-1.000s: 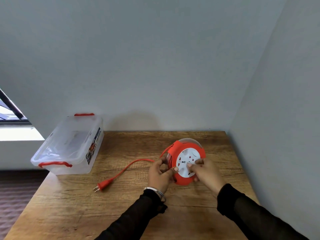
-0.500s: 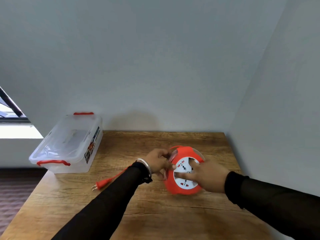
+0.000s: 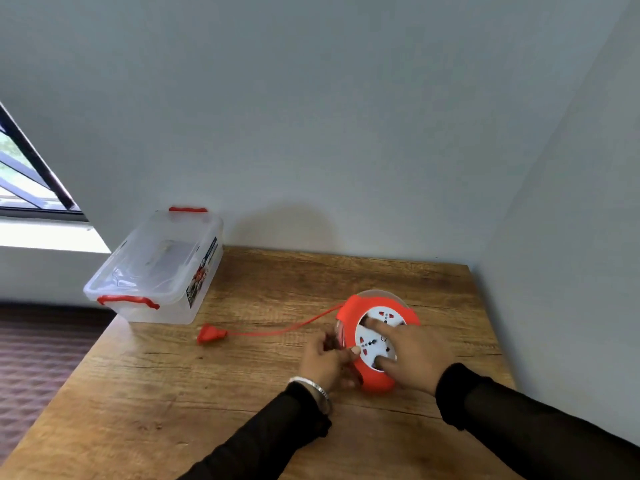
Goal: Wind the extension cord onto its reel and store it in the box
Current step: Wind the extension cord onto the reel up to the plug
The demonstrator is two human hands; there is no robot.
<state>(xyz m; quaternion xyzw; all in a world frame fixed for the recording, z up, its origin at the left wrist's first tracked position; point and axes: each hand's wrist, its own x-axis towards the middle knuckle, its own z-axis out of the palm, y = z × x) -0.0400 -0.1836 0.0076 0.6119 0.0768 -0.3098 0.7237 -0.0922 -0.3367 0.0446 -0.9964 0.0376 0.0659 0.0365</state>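
Orange cord reel (image 3: pixel 375 344) sits tilted on the wooden tabletop (image 3: pixel 242 393), right of centre, white socket face toward the camera. Right hand (image 3: pixel 412 355) lies over the socket face, forefinger and thumb stretched out and pressing on the white disc; fingers mostly straight, not wrapped round anything. Left hand (image 3: pixel 322 358) is at the reel's left edge, fingers curled, gripping the rim there, thumb touching the white face edge. Exactly what the curled fingers hold besides the rim, cannot tell, it is blurred. Silver bangle (image 3: pixel 313 388) on the left wrist, black sleeves on both arms.

Orange cord (image 3: pixel 284 329) runs out from the upper left of the reel, leftward across the tabletop, to the orange plug (image 3: pixel 211 335), which lies flat on the wood, apart from the reel. Only a short length of cord is off the reel.

Clear plastic box (image 3: pixel 156 271) with red latch handles stands at the far left corner of the tabletop, lid on, near the plug but not touching it. Grey walls behind and right, window (image 3: pixel 24 174) at far left.
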